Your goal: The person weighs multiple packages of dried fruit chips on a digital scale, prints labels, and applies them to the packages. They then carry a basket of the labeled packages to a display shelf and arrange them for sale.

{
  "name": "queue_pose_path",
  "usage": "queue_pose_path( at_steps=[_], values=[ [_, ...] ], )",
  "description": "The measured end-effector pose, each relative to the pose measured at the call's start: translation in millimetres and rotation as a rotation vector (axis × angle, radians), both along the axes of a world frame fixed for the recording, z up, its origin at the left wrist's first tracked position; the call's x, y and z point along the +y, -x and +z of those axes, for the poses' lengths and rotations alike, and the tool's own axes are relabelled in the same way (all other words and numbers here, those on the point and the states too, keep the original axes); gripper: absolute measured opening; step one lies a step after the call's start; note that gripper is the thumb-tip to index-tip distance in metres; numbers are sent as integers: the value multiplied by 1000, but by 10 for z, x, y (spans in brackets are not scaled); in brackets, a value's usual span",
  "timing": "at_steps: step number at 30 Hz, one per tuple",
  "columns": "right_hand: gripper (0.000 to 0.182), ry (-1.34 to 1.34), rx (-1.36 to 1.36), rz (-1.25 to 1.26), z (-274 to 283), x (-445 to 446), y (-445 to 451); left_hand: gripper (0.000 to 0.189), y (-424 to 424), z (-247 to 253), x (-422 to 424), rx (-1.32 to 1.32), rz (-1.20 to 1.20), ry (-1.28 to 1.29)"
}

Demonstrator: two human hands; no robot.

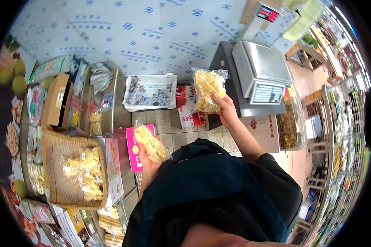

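My right hand grips the lower end of a clear plastic bag of pale yellow dried slices, its thumb across the front. This bag is held up just left of the dark counter that bears a weighing scale. Lower and to the left, my left hand is closed around a second clear bag of similar slices, in front of a pink box. A woven basket at the left holds several more such bags.
A stack of newspapers lies near the wall, beside a red and white box. An open cardboard box and bagged goods fill the left shelf. A clear bin of brown goods stands at the right, with stocked store shelves beyond.
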State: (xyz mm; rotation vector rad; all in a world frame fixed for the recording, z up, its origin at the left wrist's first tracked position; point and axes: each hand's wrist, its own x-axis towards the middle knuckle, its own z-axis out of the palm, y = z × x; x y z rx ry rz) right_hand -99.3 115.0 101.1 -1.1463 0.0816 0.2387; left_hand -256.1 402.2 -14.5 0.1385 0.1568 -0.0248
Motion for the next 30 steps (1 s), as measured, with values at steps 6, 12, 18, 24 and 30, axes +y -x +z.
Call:
queue_pose_path(
  at_steps=[6, 12, 18, 24, 30],
  values=[
    [34, 85, 67, -252, 69, -1118, -11, 64, 198, 148, -735, 28, -96, -259],
    [36, 191, 74, -408, -22, -2707, -436, 65, -126, 239, -2023, 139, -287, -375],
    [36, 202, 146, -381, -166, -3902, -1172, 60, -684, 567, -3670, -20, -360, -212],
    [40, 53, 83, -196, -349, -4525, -1741, 48, -920, 811, -4431, 42, -405, -337],
    [55, 200, -86, -370, -502, -4677, -1663, 55, -982, 857, -4860, 136, -407, -469]
  ],
)
